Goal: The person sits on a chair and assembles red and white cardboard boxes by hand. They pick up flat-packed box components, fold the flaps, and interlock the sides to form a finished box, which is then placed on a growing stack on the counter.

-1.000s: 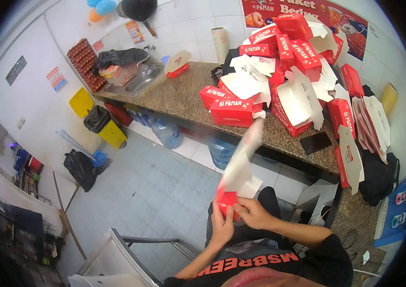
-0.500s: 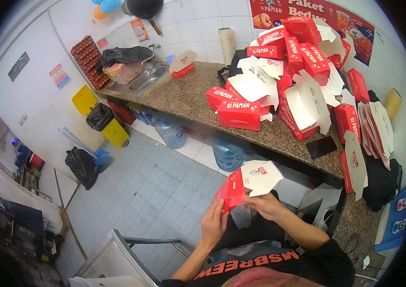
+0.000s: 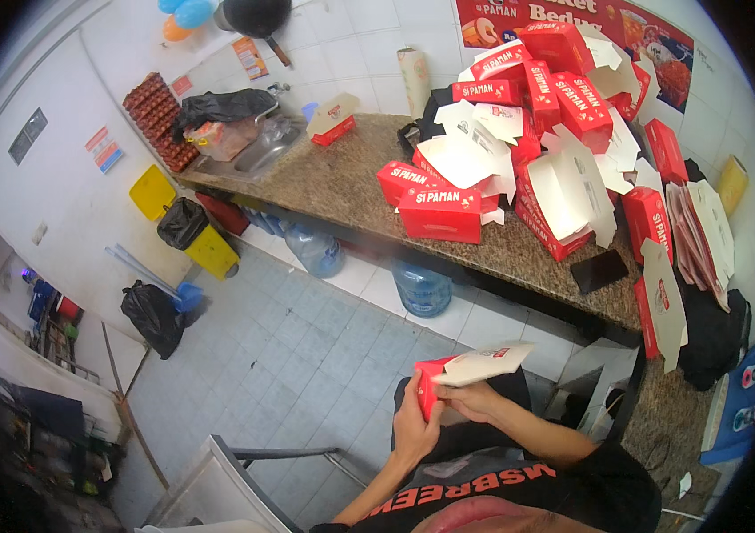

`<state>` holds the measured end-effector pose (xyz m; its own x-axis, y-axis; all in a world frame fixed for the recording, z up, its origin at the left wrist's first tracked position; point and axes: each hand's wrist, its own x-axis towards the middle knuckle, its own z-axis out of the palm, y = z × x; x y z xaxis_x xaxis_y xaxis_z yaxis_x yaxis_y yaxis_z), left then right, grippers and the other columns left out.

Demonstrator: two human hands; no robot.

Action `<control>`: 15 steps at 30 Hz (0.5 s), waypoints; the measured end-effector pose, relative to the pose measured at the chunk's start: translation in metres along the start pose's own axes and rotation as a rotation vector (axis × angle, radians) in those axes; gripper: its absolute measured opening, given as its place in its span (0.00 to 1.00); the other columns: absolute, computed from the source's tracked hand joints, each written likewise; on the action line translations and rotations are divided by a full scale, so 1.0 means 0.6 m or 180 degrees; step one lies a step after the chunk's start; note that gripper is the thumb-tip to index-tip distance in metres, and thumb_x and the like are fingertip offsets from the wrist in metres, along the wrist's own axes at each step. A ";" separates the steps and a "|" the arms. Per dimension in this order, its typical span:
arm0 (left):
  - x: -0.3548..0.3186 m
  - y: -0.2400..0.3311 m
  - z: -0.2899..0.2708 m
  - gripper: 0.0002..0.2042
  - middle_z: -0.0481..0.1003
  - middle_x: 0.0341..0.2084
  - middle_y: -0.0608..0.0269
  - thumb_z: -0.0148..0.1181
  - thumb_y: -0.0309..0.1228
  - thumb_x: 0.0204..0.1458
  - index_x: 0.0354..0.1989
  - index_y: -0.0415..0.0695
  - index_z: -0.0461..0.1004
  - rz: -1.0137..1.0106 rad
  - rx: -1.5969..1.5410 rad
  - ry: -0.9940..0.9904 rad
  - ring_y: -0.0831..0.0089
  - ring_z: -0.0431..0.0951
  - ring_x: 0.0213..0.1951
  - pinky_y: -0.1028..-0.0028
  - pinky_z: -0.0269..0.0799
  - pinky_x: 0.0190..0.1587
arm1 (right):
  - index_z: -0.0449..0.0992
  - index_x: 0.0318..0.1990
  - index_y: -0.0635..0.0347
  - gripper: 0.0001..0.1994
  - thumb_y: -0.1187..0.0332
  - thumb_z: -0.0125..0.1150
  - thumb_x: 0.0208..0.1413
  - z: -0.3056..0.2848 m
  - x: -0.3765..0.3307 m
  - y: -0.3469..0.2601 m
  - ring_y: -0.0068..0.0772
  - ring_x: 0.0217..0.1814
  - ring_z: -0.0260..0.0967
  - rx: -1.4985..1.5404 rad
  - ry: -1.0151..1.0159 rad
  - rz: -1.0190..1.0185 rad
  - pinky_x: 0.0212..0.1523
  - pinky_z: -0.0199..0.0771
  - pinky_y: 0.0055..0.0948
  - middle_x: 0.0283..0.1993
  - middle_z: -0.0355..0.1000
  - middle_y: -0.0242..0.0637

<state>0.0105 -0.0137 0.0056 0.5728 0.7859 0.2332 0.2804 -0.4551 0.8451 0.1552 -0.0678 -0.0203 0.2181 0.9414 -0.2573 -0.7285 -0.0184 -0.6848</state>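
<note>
Two hands engaged | red carton (image 3: 435,384) held in lap, below the worktop (image 3: 351,182) | left hand (image 3: 413,426) wrapped round carton body | right hand (image 3: 475,400) gripping under white lid flap | step judged: folding shut | next: flap pressed down, tab tucked.

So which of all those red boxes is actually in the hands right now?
The red box over the lap, white lid flap open, held by the left hand and right hand. The others sit on the granite counter.
</note>
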 end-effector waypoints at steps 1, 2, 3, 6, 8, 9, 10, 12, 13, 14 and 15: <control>-0.004 -0.003 -0.003 0.22 0.74 0.53 0.39 0.52 0.33 0.64 0.65 0.41 0.60 -0.0321 -0.0113 -0.0326 0.47 0.80 0.49 0.58 0.76 0.47 | 0.72 0.52 0.60 0.13 0.70 0.63 0.63 -0.004 0.008 -0.009 0.27 0.53 0.72 -0.0227 -0.0277 0.0540 0.54 0.75 0.30 0.51 0.71 0.33; -0.008 -0.008 -0.006 0.22 0.73 0.54 0.40 0.51 0.35 0.66 0.65 0.42 0.59 -0.0645 -0.0225 -0.0654 0.48 0.79 0.49 0.58 0.76 0.47 | 0.71 0.56 0.59 0.16 0.68 0.62 0.64 -0.023 0.019 -0.001 0.30 0.56 0.71 -0.0683 -0.0643 0.0487 0.56 0.75 0.33 0.55 0.71 0.35; -0.008 -0.034 -0.004 0.22 0.72 0.56 0.42 0.49 0.37 0.67 0.65 0.43 0.58 -0.0927 -0.0749 -0.0670 0.50 0.79 0.51 0.59 0.76 0.47 | 0.70 0.61 0.58 0.19 0.66 0.61 0.65 -0.040 0.029 0.001 0.33 0.59 0.71 -0.1149 -0.1040 0.0421 0.58 0.74 0.35 0.58 0.71 0.38; -0.004 -0.095 -0.022 0.23 0.67 0.63 0.53 0.39 0.47 0.70 0.67 0.48 0.56 -0.2018 -0.2148 -0.0838 0.59 0.75 0.57 0.61 0.75 0.51 | 0.67 0.66 0.56 0.26 0.63 0.64 0.62 -0.007 -0.005 -0.104 0.40 0.65 0.67 -0.3069 -0.2001 -0.0139 0.64 0.67 0.40 0.65 0.67 0.41; -0.006 -0.098 -0.044 0.26 0.68 0.62 0.51 0.37 0.50 0.70 0.68 0.47 0.56 -0.2593 -0.2746 -0.1070 0.56 0.75 0.58 0.57 0.75 0.54 | 0.66 0.67 0.54 0.33 0.58 0.70 0.55 0.017 -0.042 -0.191 0.47 0.72 0.60 -0.4500 -0.2704 -0.0605 0.71 0.56 0.50 0.67 0.65 0.48; -0.009 -0.102 -0.052 0.27 0.68 0.62 0.50 0.36 0.51 0.70 0.69 0.46 0.56 -0.2876 -0.3025 -0.1183 0.55 0.75 0.58 0.55 0.75 0.56 | 0.66 0.67 0.52 0.35 0.57 0.71 0.52 0.021 -0.055 -0.218 0.48 0.73 0.58 -0.5137 -0.3085 -0.0877 0.72 0.53 0.52 0.68 0.64 0.48; -0.019 -0.126 -0.052 0.31 0.70 0.61 0.48 0.35 0.54 0.69 0.70 0.42 0.57 -0.2981 -0.3458 -0.1447 0.52 0.74 0.60 0.51 0.74 0.59 | 0.68 0.65 0.51 0.32 0.59 0.71 0.52 0.033 -0.065 -0.233 0.48 0.71 0.60 -0.5225 -0.3167 -0.0741 0.73 0.53 0.54 0.65 0.67 0.48; -0.025 -0.160 -0.057 0.33 0.70 0.61 0.46 0.35 0.55 0.68 0.69 0.40 0.57 -0.3272 -0.3886 -0.1740 0.51 0.73 0.60 0.50 0.73 0.59 | 0.72 0.61 0.49 0.27 0.63 0.70 0.51 0.049 -0.080 -0.249 0.47 0.68 0.64 -0.5405 -0.3267 -0.0472 0.73 0.52 0.56 0.60 0.71 0.47; -0.026 -0.169 -0.057 0.34 0.70 0.61 0.45 0.35 0.56 0.68 0.69 0.39 0.58 -0.3418 -0.4085 -0.1920 0.50 0.73 0.60 0.50 0.73 0.59 | 0.74 0.58 0.49 0.24 0.64 0.69 0.51 0.043 -0.080 -0.238 0.46 0.65 0.67 -0.5581 -0.3311 -0.0468 0.73 0.52 0.56 0.56 0.73 0.45; -0.031 -0.176 -0.054 0.35 0.70 0.61 0.44 0.36 0.57 0.67 0.69 0.39 0.58 -0.3468 -0.4012 -0.1941 0.51 0.73 0.60 0.51 0.73 0.59 | 0.75 0.55 0.49 0.21 0.66 0.68 0.51 0.030 -0.076 -0.216 0.46 0.61 0.69 -0.5757 -0.3349 -0.0461 0.72 0.52 0.56 0.52 0.75 0.43; -0.033 -0.180 -0.050 0.36 0.70 0.61 0.43 0.37 0.58 0.66 0.69 0.39 0.58 -0.3504 -0.3931 -0.1967 0.52 0.73 0.60 0.52 0.73 0.58 | 0.76 0.52 0.49 0.19 0.68 0.67 0.50 0.024 -0.075 -0.201 0.46 0.58 0.72 -0.5943 -0.3378 -0.0463 0.72 0.53 0.55 0.48 0.77 0.41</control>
<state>-0.0542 0.0325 -0.0759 0.7990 0.0900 -0.5945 0.1765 0.9101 0.3750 0.2237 -0.1030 0.0836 -0.6338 0.7382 -0.2310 0.7198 0.4535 -0.5256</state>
